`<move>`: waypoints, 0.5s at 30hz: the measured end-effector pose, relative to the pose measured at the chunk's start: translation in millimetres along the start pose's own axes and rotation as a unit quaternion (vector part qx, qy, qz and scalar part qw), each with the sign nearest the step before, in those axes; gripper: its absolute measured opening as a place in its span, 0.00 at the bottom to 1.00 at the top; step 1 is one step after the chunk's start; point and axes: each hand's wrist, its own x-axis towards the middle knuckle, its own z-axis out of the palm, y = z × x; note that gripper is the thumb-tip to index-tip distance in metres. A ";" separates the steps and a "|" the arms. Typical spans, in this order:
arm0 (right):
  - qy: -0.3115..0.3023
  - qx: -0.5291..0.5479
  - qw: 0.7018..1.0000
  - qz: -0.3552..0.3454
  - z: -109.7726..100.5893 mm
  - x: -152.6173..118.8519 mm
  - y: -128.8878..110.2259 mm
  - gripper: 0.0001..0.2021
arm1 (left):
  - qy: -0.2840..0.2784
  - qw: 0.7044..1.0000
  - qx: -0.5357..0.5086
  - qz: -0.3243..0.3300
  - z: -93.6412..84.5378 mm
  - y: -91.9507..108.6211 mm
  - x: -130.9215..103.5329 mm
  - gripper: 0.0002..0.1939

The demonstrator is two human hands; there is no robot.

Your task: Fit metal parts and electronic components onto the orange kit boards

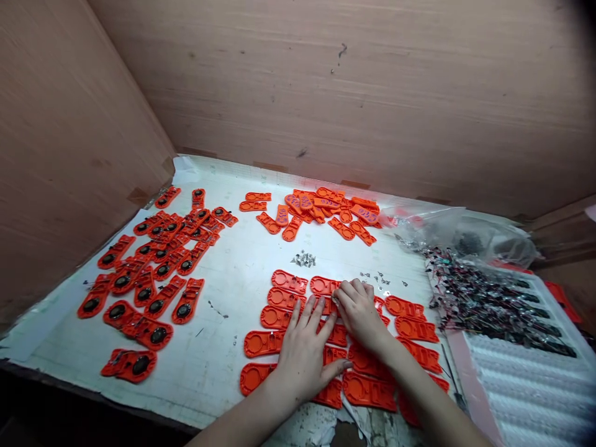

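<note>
Rows of orange plastic shell halves [264, 343], each with a round recess at one end, lie on the white table surface in front of me. My left hand [305, 351] rests on them with its fingers spread, palm down. Just to its right, my right hand [361, 313] is bent over a shell in the upper rows. Its thumb and fingertips are pinched together, and what they hold is too small or too hidden to name. Small shiny metal pieces [305, 258] are heaped beyond the rows, with more metal bits [379, 278] scattered behind my right hand.
At left lie many orange shells with black round parts [158, 336]. Orange shells [321, 205] are piled at the back. A white foam tray [521, 385] with wired dark components [493, 304] stands at right, beside a clear plastic bag [465, 233]. Wooden panels [326, 93] enclose the table.
</note>
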 end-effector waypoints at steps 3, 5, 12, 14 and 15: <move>0.019 0.008 0.999 -0.029 6.0 -4.3 -2.6 0.10 | -0.001 1.000 -0.005 -0.002 1.1 0.2 -1.2 0.41; 0.039 0.005 0.998 -0.048 9.2 -8.4 -5.2 0.11 | -0.008 1.000 -0.013 -0.006 -0.5 1.5 -2.6 0.42; 0.062 0.020 0.997 -0.037 11.5 -18.7 -2.7 0.09 | -0.015 0.999 -0.041 -0.010 -9.7 5.1 -7.4 0.39; 0.061 0.051 0.997 -0.020 9.8 -16.7 -1.5 0.07 | -0.016 0.999 -0.044 -0.013 -11.0 5.9 -7.9 0.39; 0.058 0.067 0.996 -0.012 9.9 -15.1 -1.4 0.07 | -0.015 0.999 -0.044 -0.014 -11.2 6.0 -8.0 0.39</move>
